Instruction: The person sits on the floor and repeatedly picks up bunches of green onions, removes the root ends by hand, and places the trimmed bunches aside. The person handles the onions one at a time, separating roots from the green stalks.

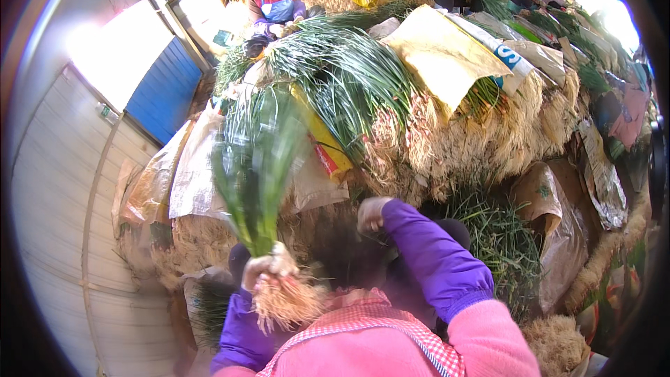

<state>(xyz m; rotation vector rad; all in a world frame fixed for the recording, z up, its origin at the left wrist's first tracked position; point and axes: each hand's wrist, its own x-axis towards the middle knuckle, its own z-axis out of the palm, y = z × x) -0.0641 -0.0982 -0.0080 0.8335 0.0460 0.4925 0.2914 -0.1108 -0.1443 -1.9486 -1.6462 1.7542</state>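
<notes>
My left hand [268, 266] grips a bunch of green onions [256, 183] just above its pale roots. Their long leaves point up and away from me and are blurred by motion. The roots [288, 298] hang down over my lap. My right hand [372, 214] is apart from that bunch, bent in front of my knees with the fingers curled. Its palm side is hidden, so I cannot tell whether it holds anything. Behind it rises a heap of green onions [361, 68], with root ends facing me.
A yellow sack [327, 139] and a white woven sack [196, 173] lie over the stacked onions. Loose green leaves [492, 235] pile up by my right knee. A person [275, 2] sits behind the heap; others work farther back. A pale panel wall [63, 209] stands left.
</notes>
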